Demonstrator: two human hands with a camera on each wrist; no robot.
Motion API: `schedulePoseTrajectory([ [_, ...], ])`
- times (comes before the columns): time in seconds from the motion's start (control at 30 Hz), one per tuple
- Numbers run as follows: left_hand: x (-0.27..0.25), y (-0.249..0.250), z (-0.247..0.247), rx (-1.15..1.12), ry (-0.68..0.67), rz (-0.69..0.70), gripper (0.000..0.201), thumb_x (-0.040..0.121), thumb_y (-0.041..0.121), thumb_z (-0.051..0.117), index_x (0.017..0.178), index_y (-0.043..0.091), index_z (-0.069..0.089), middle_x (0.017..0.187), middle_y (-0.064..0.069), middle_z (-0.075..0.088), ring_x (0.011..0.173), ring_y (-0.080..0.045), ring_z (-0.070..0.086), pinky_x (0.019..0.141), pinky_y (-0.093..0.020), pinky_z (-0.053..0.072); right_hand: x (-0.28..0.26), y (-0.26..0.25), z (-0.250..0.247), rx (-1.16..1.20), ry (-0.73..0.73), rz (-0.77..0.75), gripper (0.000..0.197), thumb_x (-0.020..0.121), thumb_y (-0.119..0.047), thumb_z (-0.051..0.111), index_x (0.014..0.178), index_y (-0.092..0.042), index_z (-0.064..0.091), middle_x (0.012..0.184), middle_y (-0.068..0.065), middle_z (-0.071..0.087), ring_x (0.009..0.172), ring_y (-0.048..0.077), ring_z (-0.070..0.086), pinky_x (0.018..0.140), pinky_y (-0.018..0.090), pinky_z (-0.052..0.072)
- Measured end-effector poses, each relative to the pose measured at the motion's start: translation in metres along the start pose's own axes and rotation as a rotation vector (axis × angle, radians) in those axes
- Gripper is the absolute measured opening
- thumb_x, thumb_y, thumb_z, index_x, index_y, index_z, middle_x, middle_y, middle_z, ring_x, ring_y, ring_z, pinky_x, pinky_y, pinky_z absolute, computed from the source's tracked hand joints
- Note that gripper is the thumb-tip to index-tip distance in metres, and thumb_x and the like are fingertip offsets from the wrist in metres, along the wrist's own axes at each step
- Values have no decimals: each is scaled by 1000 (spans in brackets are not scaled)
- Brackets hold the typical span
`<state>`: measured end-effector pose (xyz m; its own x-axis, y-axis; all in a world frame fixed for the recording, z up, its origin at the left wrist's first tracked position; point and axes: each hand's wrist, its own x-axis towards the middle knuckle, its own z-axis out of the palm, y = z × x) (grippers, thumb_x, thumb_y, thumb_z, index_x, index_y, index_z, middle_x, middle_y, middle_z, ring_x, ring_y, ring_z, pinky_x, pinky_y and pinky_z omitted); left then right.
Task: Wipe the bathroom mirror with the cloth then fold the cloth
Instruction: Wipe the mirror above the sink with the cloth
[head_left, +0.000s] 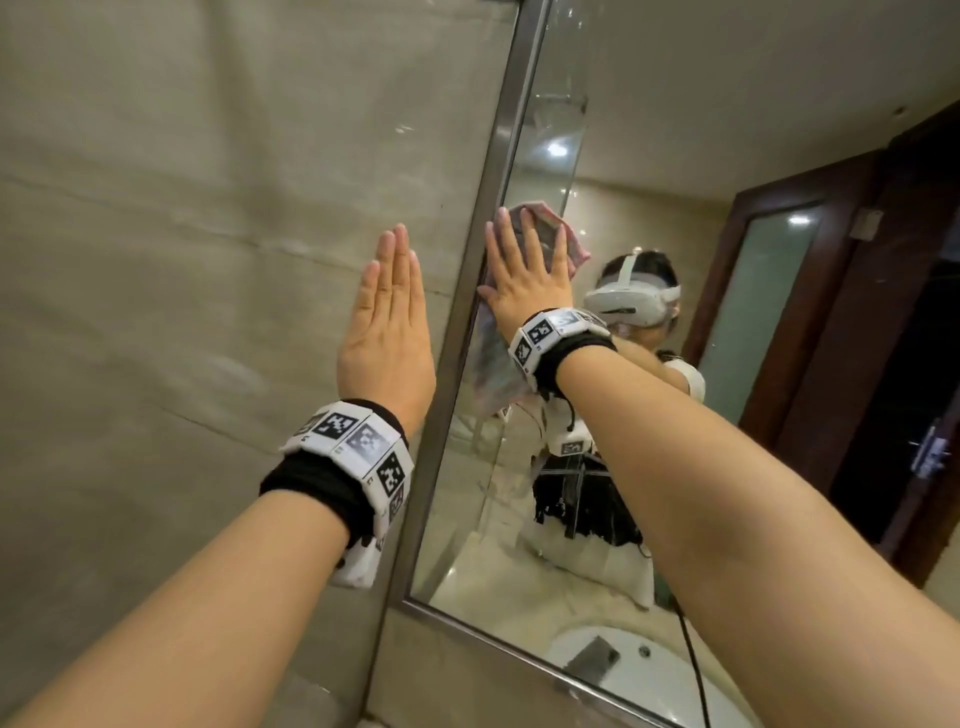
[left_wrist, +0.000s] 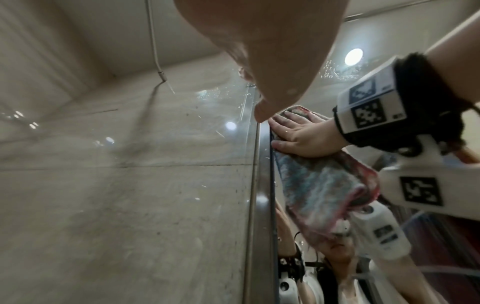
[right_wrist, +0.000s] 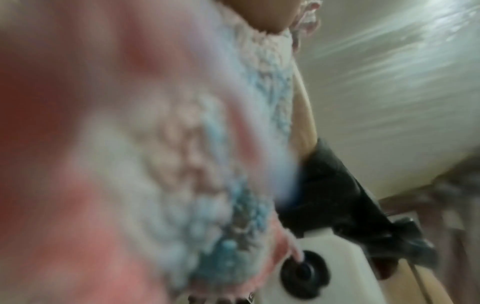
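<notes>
My right hand (head_left: 524, 280) lies flat with spread fingers on a pink, blue and white cloth (head_left: 491, 364), pressing it against the mirror (head_left: 649, 156) close to its left metal frame (head_left: 467, 312). The cloth's lower part hangs loose under my wrist. In the left wrist view the same right hand (left_wrist: 303, 135) presses the cloth (left_wrist: 319, 189) beside the frame (left_wrist: 262, 185). My left hand (head_left: 389, 312) rests flat on the beige wall tile, fingers straight and together, just left of the frame. The right wrist view is filled by the blurred cloth (right_wrist: 155, 164).
Beige tiled wall (head_left: 182, 260) spans the left side. The mirror reflects a person wearing a white headset (head_left: 631, 301), a white sink (head_left: 639, 670) and a dark wooden door (head_left: 810, 312). The mirror's bottom frame (head_left: 519, 654) runs diagonally low in the head view.
</notes>
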<state>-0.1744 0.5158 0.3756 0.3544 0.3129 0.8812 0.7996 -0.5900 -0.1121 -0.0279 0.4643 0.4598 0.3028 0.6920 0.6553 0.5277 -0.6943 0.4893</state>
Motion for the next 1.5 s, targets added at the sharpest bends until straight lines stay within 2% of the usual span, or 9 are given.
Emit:
schedulePoseTrajectory([
  [0.07, 0, -1, 0, 20, 3, -3, 75, 97, 30, 33, 139, -8, -15, 156, -22, -9, 146, -31, -3, 113, -39, -11, -8, 10, 1, -8, 8, -28, 63, 99, -40, 25, 149, -18, -7, 158, 2, -13, 145, 26, -11, 109, 54, -13],
  [0.23, 0, -2, 2, 27, -20, 2, 79, 97, 30, 31, 134, -12, -25, 133, -31, -42, 145, -34, -9, 112, -41, -15, -33, 54, 4, 22, 45, 80, 62, 99, -41, 21, 149, -23, -10, 158, 1, -14, 145, 24, -12, 111, 55, -12],
  [0.37, 1, -5, 2, 11, -44, 16, 79, 98, 27, 33, 135, -10, -26, 130, -31, -47, 144, -35, -11, 106, -44, -30, -68, 93, 12, 42, 90, 203, 61, 98, -41, 23, 149, -23, -6, 158, 0, -9, 146, 23, -9, 113, 57, -9],
  [0.5, 0, -7, 1, -9, -72, 32, 76, 99, 33, 26, 135, -7, -28, 128, -28, -49, 144, -34, -14, 100, -42, -36, -107, 120, 22, 72, 99, 300, 62, 98, -41, 24, 149, -23, -5, 159, 1, -8, 146, 24, -8, 112, 56, -10],
  [0.9, -4, -2, -2, -95, -18, 11, 74, 98, 38, 23, 144, -5, -16, 140, -25, -31, 145, -34, -10, 113, -41, -15, -109, 88, 33, 152, 150, 558, 67, 97, -44, 27, 150, -15, -3, 158, 11, -4, 145, 34, -4, 111, 61, -4],
  [1.1, -29, -1, 13, -134, -13, 59, 74, 98, 29, 32, 142, -3, -18, 140, -26, -36, 139, -35, -22, 107, -42, -27, -84, 38, 38, 167, 73, 337, 70, 97, -42, 26, 148, -15, -14, 156, 11, -17, 143, 33, -16, 108, 58, -14],
  [1.2, -35, 2, 22, -109, -41, 44, 77, 97, 27, 35, 140, -5, -19, 138, -28, -38, 143, -37, -15, 107, -43, -28, -69, -8, 44, 165, 32, 145, 68, 97, -41, 25, 148, -16, -14, 156, 9, -18, 143, 31, -16, 106, 57, -17],
  [1.33, -34, 6, 26, -56, -10, 32, 77, 95, 24, 37, 140, -7, -17, 146, -28, -28, 145, -38, -4, 107, -46, -27, -57, -59, 53, 193, 4, 97, 70, 98, -41, 30, 149, -15, -9, 158, 6, -14, 145, 27, -12, 108, 54, -16],
  [1.5, -34, 6, 26, 1, 8, 22, 80, 93, 22, 44, 142, -5, -13, 155, -26, -2, 145, -36, 1, 110, -45, -22, -61, -52, 55, 104, 23, 47, 70, 97, -41, 32, 149, -13, -6, 158, 5, -10, 146, 28, -8, 108, 53, -15],
])
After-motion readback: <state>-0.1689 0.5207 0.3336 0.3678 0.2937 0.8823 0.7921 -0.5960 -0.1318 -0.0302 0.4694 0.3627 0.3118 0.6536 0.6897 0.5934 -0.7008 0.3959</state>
